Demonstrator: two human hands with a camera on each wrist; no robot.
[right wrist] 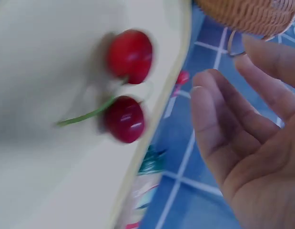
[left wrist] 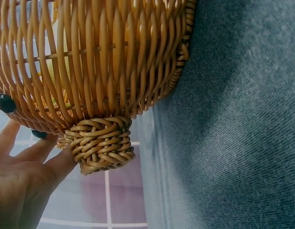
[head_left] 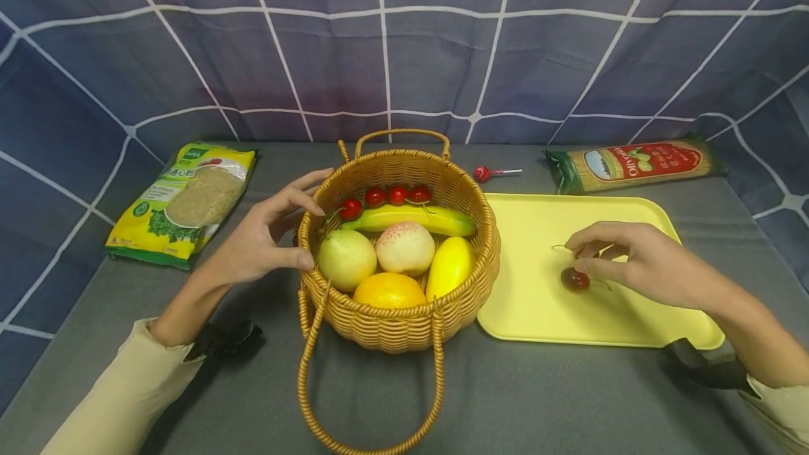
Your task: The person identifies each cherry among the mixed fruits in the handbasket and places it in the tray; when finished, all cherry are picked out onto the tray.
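A round wicker basket [head_left: 388, 328] holds several red cherries [head_left: 397, 194], a banana [head_left: 404, 220], a pear [head_left: 347, 259], a peach [head_left: 405, 248], an orange fruit [head_left: 389, 291] and a yellow oval fruit [head_left: 451, 267]. My left hand [head_left: 268, 230] touches the basket's left rim with spread fingers; in the left wrist view its fingers [left wrist: 23, 157] lie against the weave. Over a yellow tray [head_left: 524, 307] hovers my right hand [head_left: 638, 258], its fingers loosely bent and holding nothing. Two cherries, one bright red [right wrist: 131, 56] and one darker [right wrist: 124, 119], lie on the tray beside it.
A yellow food packet [head_left: 183, 202] lies at the left, and a pack of pasta [head_left: 635, 163] behind the tray. A red lollipop [head_left: 483, 173] sits between basket and tray. One basket handle [head_left: 436, 378] hangs down toward the front. A tiled-pattern cloth [head_left: 436, 62] closes off the back.
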